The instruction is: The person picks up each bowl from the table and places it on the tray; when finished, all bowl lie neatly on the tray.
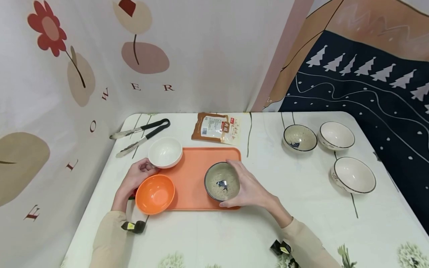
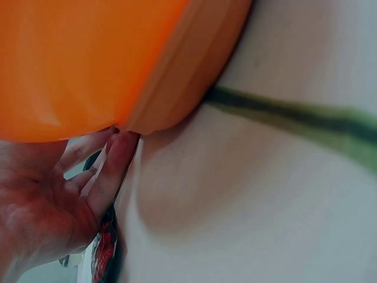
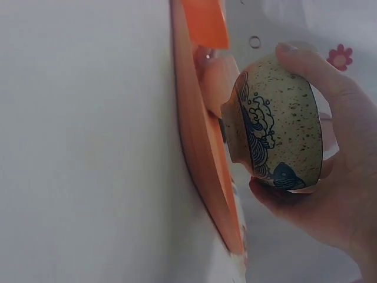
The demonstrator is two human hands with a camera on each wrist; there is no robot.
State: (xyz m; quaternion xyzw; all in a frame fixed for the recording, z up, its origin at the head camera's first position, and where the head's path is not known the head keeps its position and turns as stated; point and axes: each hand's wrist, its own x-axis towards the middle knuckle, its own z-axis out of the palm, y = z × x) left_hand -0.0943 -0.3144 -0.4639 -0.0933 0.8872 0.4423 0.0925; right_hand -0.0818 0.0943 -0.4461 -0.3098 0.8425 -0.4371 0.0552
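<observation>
My right hand (image 1: 249, 188) grips a speckled grey-beige bowl (image 1: 218, 180) with a blue fish inside, thumb and fingers spread across its side and rim. That bowl is at the right end of an orange tray (image 1: 189, 178); whether its foot touches the tray is unclear. The right wrist view shows the bowl's outer wall (image 3: 283, 112) with a dark wave pattern. My left hand (image 1: 139, 175) is at the tray's left edge, between a white bowl (image 1: 165, 152) and an orange bowl (image 1: 155, 194). Its fingertips touch the tray's side in the left wrist view.
Tongs (image 1: 144, 136) with black handles lie behind the white bowl. A brown food packet (image 1: 214, 128) is behind the tray. At the right stand a second speckled bowl (image 1: 299, 137) and two dark-rimmed white bowls (image 1: 336, 135). A red-and-green item (image 2: 105, 247) shows near the left hand.
</observation>
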